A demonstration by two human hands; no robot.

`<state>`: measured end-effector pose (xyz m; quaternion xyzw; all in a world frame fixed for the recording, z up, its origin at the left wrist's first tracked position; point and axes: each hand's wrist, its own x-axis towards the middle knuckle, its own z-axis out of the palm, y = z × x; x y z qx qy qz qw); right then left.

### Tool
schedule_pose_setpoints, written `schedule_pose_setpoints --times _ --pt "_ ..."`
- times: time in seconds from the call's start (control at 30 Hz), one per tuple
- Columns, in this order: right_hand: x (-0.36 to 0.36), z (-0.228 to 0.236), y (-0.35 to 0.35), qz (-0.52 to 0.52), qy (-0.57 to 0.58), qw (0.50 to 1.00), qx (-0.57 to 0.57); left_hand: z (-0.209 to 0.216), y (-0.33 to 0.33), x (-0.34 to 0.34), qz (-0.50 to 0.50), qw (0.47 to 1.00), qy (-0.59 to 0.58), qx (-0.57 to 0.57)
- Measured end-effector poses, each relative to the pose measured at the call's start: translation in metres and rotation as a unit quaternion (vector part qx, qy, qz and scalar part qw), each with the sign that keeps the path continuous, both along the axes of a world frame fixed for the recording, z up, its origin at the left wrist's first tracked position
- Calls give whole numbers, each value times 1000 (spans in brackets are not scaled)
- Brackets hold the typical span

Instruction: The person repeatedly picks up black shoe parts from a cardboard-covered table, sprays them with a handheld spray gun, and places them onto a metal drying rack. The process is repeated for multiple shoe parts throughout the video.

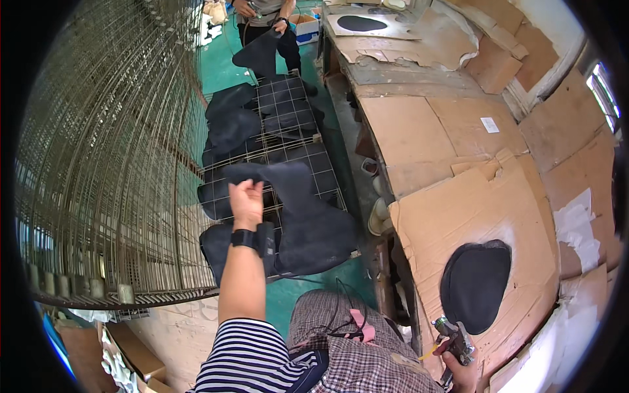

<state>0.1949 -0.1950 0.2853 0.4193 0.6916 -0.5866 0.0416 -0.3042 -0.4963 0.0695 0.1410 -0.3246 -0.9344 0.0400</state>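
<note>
My left hand (246,200) reaches out over a wire rack (295,108), its fingers closed on the edge of a black fabric piece (291,185). This piece is soft and irregularly cut, and it lies partly over a larger black piece (318,239) on the rack. At the lower right, my right hand (462,372) grips a metal spray gun (458,342) with a yellow tube at it. Just beyond the gun, rounded black pieces (476,285) lie stacked on a cardboard sheet (419,226) on the bench.
Another person (265,16) stands at the rack's far end, holding a black piece (262,56). Stacked wire racks (124,157) rise on the left. The cardboard-covered bench (409,128) runs along the right, with another black oval (362,23) at its far end. Green floor (298,288) shows below the rack.
</note>
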Motion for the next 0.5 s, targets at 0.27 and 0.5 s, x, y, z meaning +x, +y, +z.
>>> schedule_pose_setpoints --times 0.27,0.5 --pt "-6 -25 -11 -31 124 992 -25 -166 -121 -6 18 979 -204 23" --pt "17 -49 -8 -124 63 988 66 -162 18 88 -173 911 -337 -163"
